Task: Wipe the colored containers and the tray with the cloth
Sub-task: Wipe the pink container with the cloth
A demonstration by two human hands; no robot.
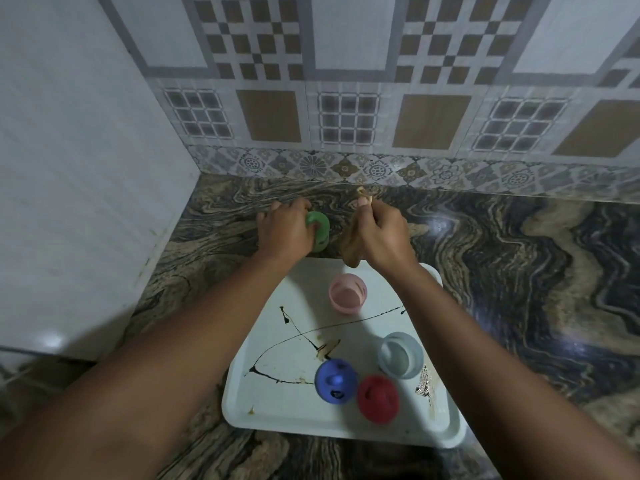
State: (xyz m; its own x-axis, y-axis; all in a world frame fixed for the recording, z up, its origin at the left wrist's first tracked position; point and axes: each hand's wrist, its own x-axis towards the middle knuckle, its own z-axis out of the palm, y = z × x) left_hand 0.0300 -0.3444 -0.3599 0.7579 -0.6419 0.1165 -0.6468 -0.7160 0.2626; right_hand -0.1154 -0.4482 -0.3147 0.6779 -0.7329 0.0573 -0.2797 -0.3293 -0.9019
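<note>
Gripping the green container (319, 230) in my left hand (284, 230), I have it tipped on its side above the marbled counter (519, 258), just past the far edge of the tray (277, 403). My right hand (379, 233) is closed around the brown cloth (349, 242), which bunches between thumb and fingers and hangs down beside the green container without quite touching it, as far as I can tell. On the pale tray sit four more: the pink container (347, 293) upright near the far end, the light blue container (400, 355) toward the right, and the dark blue container (335, 381) just beside the red container (378, 398) at the near side. Dark streaks (298, 336) and brownish smears cross the tray's surface.
</note>
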